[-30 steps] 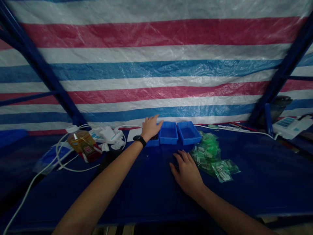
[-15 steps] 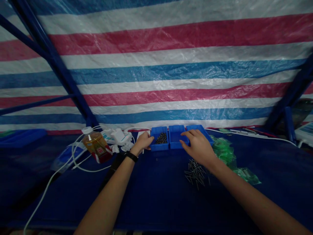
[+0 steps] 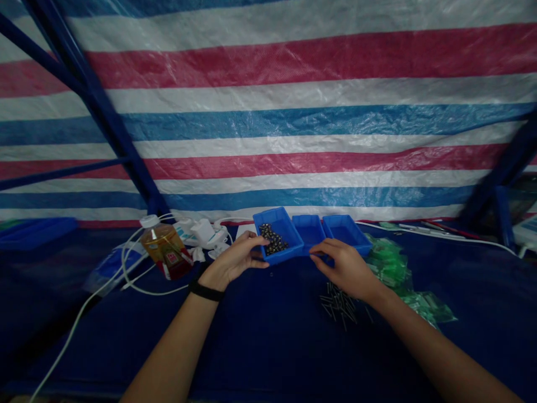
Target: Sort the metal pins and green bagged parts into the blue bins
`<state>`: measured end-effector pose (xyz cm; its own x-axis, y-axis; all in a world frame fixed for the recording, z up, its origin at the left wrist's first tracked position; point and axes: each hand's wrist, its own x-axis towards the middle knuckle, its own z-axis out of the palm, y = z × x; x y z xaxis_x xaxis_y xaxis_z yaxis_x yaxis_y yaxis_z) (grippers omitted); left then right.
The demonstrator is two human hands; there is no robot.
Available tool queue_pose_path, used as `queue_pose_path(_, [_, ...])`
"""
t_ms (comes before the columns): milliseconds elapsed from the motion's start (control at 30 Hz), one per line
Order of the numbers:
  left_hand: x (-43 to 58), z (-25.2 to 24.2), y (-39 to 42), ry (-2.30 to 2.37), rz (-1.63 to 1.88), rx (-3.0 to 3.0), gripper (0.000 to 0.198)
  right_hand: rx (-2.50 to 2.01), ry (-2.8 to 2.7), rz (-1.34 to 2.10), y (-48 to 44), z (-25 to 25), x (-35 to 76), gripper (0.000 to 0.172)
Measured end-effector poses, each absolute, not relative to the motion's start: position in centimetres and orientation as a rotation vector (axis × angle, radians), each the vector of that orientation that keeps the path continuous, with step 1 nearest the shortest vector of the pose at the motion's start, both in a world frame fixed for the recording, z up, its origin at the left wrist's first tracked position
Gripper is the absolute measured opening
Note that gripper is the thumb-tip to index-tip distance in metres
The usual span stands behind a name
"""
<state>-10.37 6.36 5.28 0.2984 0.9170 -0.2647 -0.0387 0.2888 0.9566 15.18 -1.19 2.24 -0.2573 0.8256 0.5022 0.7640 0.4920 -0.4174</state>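
Blue bin [image 3: 286, 230] in the left hand [image 3: 240, 257] partly hides the middle bin [image 3: 309, 228].

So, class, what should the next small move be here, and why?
Probably the left hand should tip the left bin a little more, to let its parts run out. That hand already grips the bin's side, the bin sits askew to the middle bin, and the parts lie loose inside, heaped toward the gripped side.
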Motion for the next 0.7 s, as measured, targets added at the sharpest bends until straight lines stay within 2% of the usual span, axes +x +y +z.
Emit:
queue_pose_path(300, [-7.7,5.5,3.2,0.874,0.938,1.215,0.091,-1.289,-1.566,0.625,-1.2,2.0,15.0,0.020])
queue_pose_path(400, [-7.3,5.1,3.0,0.876,0.941,1.245,0.106,-1.419,-1.669,0.593,-1.4,1.9,15.3,0.016])
queue_pose_path(533, [-7.2,4.5,3.1,0.892,0.921,1.257,0.113,-1.495,-1.794,0.420,-3.1,1.0,15.6,0.018])
queue_pose_path(600, [-7.1,4.4,3.0,0.893,0.922,1.275,0.115,-1.472,-1.754,0.359,-4.6,-0.1,15.5,0.025])
queue_pose_path(700, [-6.7,4.5,2.6,0.893,0.923,1.312,0.115,-1.508,-1.736,0.301,-6.7,-1.7,15.0,0.049])
